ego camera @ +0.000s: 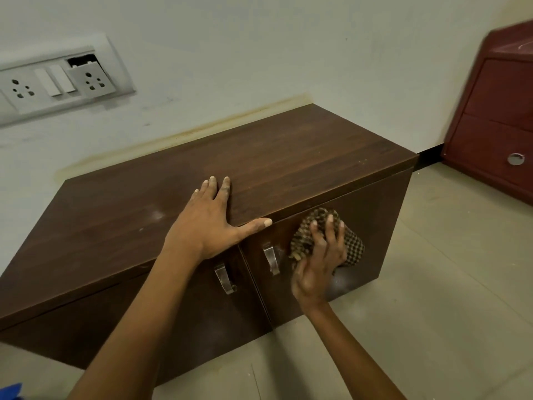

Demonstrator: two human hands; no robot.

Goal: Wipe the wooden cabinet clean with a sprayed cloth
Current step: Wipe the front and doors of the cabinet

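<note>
While the right hand (320,264) pins the checked cloth (356,249) against the right door (383,209) of the wooden cabinet (288,148), just beside that door's metal handle (271,259) and just under the top edge, the left hand (209,223) lies palm-down on the cabinet top, fingers straight and spread, thumb along the front edge. Right fingers are splayed over the cloth, pressing rather than clenching (can't tell if the thumb tucks a fold underneath).

Cloth: soft, limp, bunched into a pad. It should weigh next to nothing and will likely slide or roll up without palm pressure. Best held with a broad flat palm on the middle of the pad, not by a corner.

Cabinet: rigid, sits on the tiled floor (432,284) against the wall (259,53), probably too heavy to shift. The doors may give or rattle under a push, hence the bracing hand on top. Laminate looks smooth, so low drag. Pale smudges show on the top and the lower door; the handle could snag the cloth.
</note>
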